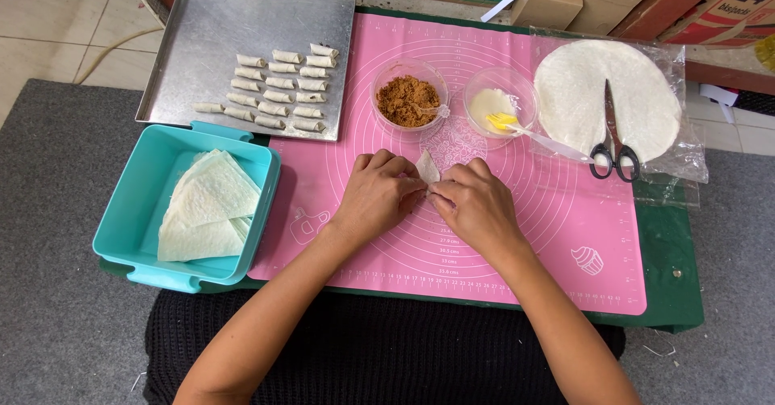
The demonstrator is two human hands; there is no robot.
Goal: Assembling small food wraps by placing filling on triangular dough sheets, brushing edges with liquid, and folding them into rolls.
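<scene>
Both hands sit mid-way on the pink mat (pixel 517 235), knuckles nearly touching. The left hand (pixel 375 195) and right hand (pixel 476 203) are each curled in, pinching a small white wrapper piece (pixel 427 167) between them, one pointed corner sticking up. Just past the hands on the mat there's a bowl of brown filling (pixel 408 98) and a bowl of white paste (pixel 499 102) with a yellow brush. Off the mat's left edge: a teal box (pixel 129 211) of cut wrappers, and a metal tray (pixel 234 17) of finished rolls
</scene>
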